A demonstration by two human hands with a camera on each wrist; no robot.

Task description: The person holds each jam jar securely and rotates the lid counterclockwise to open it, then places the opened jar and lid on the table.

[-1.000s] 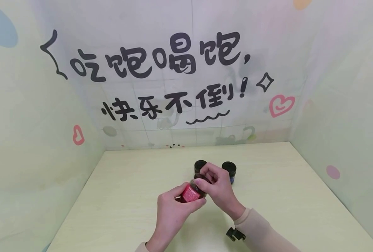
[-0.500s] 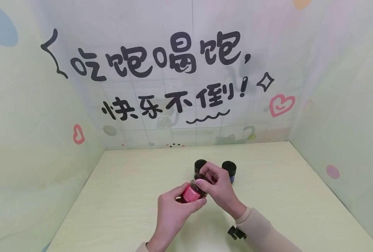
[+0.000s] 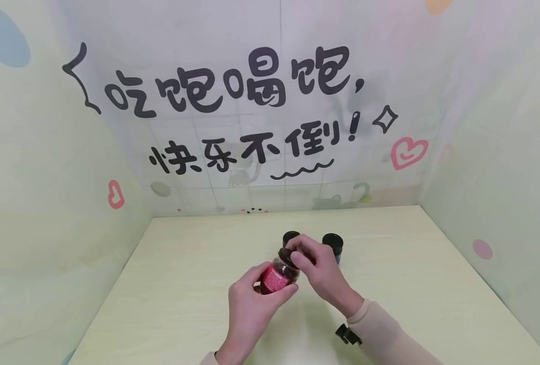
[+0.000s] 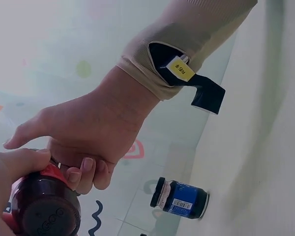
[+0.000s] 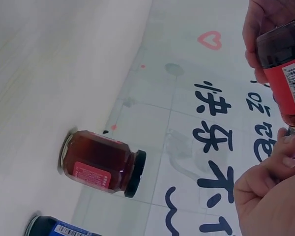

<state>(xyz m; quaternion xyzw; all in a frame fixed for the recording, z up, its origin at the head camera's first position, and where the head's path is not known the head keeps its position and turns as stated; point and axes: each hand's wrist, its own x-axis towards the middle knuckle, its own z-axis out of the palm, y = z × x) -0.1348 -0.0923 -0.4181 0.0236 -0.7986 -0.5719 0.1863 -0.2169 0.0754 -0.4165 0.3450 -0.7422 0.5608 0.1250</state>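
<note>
1. Fingers of the left hand (image 3: 254, 306) grasp a clear glass jar (image 3: 276, 280), red-labelled and dark-filled, tilted above the pale counter (image 3: 183, 299).
2. The right hand (image 3: 323, 267) has curled fingers at its round black lid (image 3: 286, 257); I cannot tell whether they pinch it.
3. That lid shows more than earlier, when the thumb covered it.

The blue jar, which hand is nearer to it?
Right. In the head view, the right hand is just in front of the blue jar, partly hiding it; the left hand is farther left, holding a red jar.
</note>
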